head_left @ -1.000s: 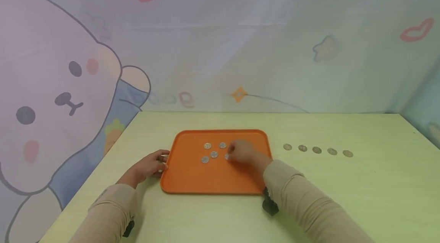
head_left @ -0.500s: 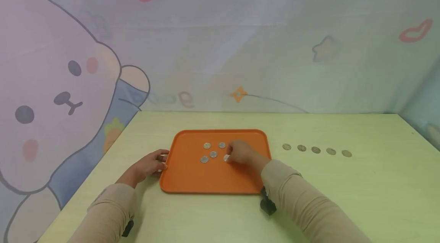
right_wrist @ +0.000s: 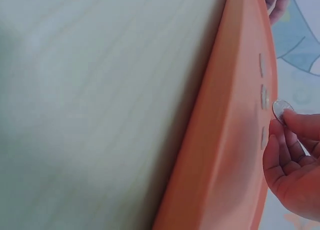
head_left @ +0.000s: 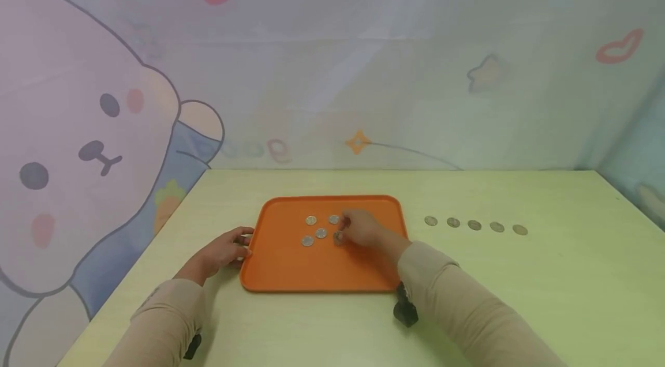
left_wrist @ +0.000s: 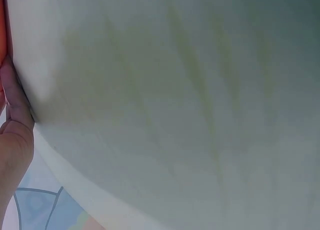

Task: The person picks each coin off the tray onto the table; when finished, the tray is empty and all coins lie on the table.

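On the pale table lies an orange tray (head_left: 312,274) with several silver coins on it, among them one coin (head_left: 307,241) at the front left of the group. My right hand (head_left: 362,229) is over the tray's right half, pinching a coin (right_wrist: 281,109) between thumb and finger. In the right wrist view this coin is tilted and held off the tray surface. My left hand (head_left: 223,248) holds the tray's left rim, thumb nearest me. Only part of the left hand shows at the edge of the left wrist view.
Right of the tray, several more coins lie in a row on the table (head_left: 519,298), including a coin (head_left: 474,225) in the middle. A printed cloth (head_left: 322,67) hangs behind the table's far edge. Dark wrist devices are under both sleeves.
The pinched coin has turned in my right fingers, going from bright to darker, and the hand has shifted very slightly. My left hand stays at the rim; the row of coins is unchanged.
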`<action>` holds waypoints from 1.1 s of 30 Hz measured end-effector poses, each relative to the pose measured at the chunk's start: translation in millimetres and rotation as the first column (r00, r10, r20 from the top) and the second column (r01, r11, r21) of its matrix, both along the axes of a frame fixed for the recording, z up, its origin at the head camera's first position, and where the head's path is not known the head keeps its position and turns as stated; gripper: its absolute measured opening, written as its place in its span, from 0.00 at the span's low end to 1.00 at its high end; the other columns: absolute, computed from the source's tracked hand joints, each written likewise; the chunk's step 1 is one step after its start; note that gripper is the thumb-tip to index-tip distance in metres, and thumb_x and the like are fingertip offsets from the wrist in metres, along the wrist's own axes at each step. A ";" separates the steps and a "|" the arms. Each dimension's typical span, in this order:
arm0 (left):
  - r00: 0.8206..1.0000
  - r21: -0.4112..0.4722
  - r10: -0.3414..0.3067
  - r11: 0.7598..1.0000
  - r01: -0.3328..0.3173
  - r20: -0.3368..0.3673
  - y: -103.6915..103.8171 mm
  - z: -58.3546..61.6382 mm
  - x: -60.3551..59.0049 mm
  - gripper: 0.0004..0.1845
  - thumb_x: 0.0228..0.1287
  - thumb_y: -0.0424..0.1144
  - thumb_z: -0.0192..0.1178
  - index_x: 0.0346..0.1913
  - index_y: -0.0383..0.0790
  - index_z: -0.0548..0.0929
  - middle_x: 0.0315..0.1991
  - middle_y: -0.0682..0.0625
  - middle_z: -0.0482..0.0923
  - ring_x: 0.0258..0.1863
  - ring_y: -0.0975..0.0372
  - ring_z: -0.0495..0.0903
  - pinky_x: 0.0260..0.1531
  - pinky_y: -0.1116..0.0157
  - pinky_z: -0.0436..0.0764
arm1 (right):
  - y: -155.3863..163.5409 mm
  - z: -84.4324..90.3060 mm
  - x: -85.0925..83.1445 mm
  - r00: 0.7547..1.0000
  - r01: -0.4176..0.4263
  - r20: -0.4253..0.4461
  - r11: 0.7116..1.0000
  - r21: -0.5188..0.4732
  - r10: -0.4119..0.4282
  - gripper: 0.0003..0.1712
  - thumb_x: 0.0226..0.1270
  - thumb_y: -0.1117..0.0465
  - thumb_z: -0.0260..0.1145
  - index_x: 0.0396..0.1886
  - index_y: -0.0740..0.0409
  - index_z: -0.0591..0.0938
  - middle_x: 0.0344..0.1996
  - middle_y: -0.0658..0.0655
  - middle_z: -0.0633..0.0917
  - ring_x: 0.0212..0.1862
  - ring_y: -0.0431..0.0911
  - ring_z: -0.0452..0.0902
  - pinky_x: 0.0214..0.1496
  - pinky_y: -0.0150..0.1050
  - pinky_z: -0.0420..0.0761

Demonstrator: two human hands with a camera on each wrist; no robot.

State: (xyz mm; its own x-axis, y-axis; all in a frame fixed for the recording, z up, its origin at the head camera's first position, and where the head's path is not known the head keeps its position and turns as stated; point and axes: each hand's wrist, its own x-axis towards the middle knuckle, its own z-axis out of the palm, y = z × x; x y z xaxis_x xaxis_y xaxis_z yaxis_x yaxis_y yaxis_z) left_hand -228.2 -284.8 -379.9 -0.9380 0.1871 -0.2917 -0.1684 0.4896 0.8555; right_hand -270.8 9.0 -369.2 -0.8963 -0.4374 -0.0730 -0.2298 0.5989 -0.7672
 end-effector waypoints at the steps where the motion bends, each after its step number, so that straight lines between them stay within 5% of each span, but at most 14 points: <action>1: 1.000 0.002 -0.002 1.000 0.002 -0.002 -0.2 -0.5 -0.2 0.28 0.54 0.24 0.49 0.59 0.27 0.56 0.49 0.34 0.61 0.39 0.56 0.71 0.38 0.59 0.74 | 0.3 0.6 1.0 1.000 -0.007 0.000 1.000 -0.009 0.007 0.06 0.50 0.73 0.59 0.26 0.62 0.72 0.26 0.53 0.75 0.30 0.43 0.67 0.31 0.33 0.67; 16: 1.000 0.029 0.004 1.000 -0.004 0.008 -1.4 1.1 0.4 0.28 0.54 0.24 0.47 0.60 0.27 0.54 0.49 0.35 0.60 0.37 0.57 0.71 0.36 0.60 0.75 | 16.8 12.3 20.1 0.991 -0.077 0.077 0.948 -0.308 0.106 0.04 0.54 0.73 0.56 0.31 0.68 0.71 0.28 0.58 0.76 0.33 0.44 0.74 0.34 0.37 0.74; 33: 1.000 0.015 -0.007 1.000 0.006 0.016 1.3 0.9 -0.1 0.28 0.54 0.25 0.48 0.60 0.27 0.54 0.49 0.35 0.60 0.36 0.58 0.71 0.36 0.60 0.74 | 57.8 19.4 30.4 0.988 -0.062 0.109 0.920 -0.388 0.112 0.08 0.56 0.68 0.58 0.34 0.67 0.70 0.29 0.58 0.75 0.35 0.48 0.74 0.42 0.48 0.72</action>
